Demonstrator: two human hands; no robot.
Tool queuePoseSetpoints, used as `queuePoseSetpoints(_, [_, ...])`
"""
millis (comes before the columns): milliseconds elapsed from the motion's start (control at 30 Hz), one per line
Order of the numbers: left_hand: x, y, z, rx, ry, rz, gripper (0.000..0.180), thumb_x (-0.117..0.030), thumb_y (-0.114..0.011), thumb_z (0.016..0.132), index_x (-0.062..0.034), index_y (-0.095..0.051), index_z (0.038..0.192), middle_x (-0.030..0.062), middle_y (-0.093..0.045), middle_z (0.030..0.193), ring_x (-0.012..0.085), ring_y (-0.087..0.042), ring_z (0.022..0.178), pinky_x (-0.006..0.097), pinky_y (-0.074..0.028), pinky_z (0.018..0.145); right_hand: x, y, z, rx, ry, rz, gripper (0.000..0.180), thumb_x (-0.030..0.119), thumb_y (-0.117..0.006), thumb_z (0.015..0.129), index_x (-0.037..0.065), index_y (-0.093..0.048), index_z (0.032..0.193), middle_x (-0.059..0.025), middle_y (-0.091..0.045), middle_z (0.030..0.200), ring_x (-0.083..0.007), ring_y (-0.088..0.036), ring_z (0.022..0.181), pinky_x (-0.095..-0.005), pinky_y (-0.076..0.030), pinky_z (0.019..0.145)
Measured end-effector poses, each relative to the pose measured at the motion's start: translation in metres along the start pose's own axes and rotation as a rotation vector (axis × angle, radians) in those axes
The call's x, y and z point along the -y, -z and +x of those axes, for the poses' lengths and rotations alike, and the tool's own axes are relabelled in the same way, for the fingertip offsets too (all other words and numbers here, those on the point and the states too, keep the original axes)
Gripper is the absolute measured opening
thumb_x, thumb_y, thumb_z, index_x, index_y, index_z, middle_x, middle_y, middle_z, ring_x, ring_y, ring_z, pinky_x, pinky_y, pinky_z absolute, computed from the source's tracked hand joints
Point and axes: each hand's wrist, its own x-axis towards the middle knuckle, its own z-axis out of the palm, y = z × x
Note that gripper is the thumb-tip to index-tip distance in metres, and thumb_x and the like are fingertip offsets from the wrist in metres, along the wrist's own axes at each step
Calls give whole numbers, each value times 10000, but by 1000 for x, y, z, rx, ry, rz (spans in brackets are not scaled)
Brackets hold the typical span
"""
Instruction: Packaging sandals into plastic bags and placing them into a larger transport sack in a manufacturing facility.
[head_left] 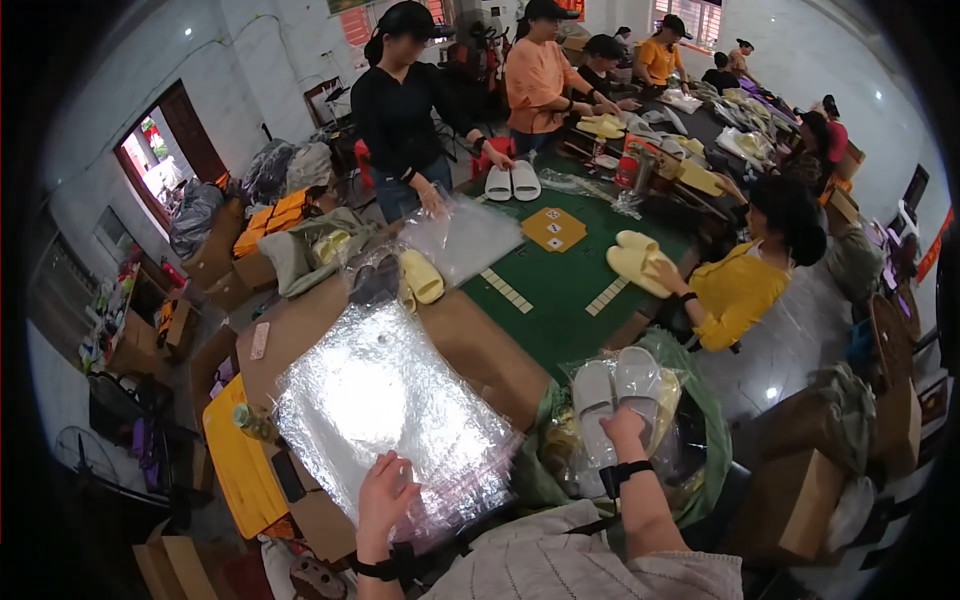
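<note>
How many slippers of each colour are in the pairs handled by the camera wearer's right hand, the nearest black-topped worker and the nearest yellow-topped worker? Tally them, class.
Pale grey slippers, at the right hand: 2
White slippers: 2
Yellow slippers: 2
Total: 6

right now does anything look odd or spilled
Nothing looks spilled by the left hand or right hand. Mildly odd: the green tabletop has an orange panel like a game table's, yet white slippers are at its far edge.
</note>
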Motion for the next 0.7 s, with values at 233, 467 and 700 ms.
queuePoseSetpoints(233, [-5, 0, 1, 20, 91, -103, 464, -205, -751, 694, -88, -638, 1129, 187, -555, 1301, 387, -485, 1244, 427, -417, 1020, 22, 52, 1, -5, 191, 36, 517, 536, -681, 739, 56, -714, 928, -153, -700, 860, -318, -680, 831, -415, -538, 727])
queuePoseSetpoints(467, [-7, 1, 6, 24, 170, -129, 460, -224, -756, 701, -67, -655, 1121, 177, -550, 1314, 370, -474, 1263, 423, -405, 1035, 77, 63, 68, -166, 489, 459, 280, 305, -705, 768, 82, -702, 937, -117, -682, 896, -307, -659, 823, -413, -526, 723])
queuePoseSetpoints(700, [-3, -1, 4, 11, 282, -194, 450, -165, -774, 702, -99, -665, 1134, 161, -552, 1315, 333, -428, 1319, 408, -376, 1070, 170, 20, 172, -25, 587, 148, 767, 262, -782, 688, 17, -444, 1332, -171, -487, 1339, -340, -480, 1224, -435, -451, 988])
